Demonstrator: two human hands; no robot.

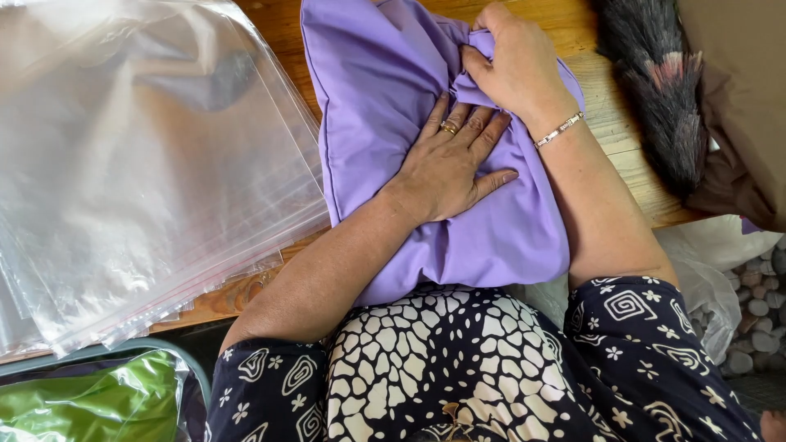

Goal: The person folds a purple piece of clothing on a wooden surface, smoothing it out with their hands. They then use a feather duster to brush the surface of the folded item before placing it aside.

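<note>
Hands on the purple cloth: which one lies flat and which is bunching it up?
The left hand, wearing a gold ring, lies flat with fingers spread on the purple cloth. The right hand, with a bracelet at its wrist, grips a gathered fold just above it.

Wooden table (610, 123) in daylight; pebble floor (757, 307) at right.

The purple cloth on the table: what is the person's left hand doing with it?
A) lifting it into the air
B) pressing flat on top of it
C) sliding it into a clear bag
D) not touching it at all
B: the left hand lies palm down, fingers spread, on the purple cloth, while the right hand bunches a fold just above it.
</note>
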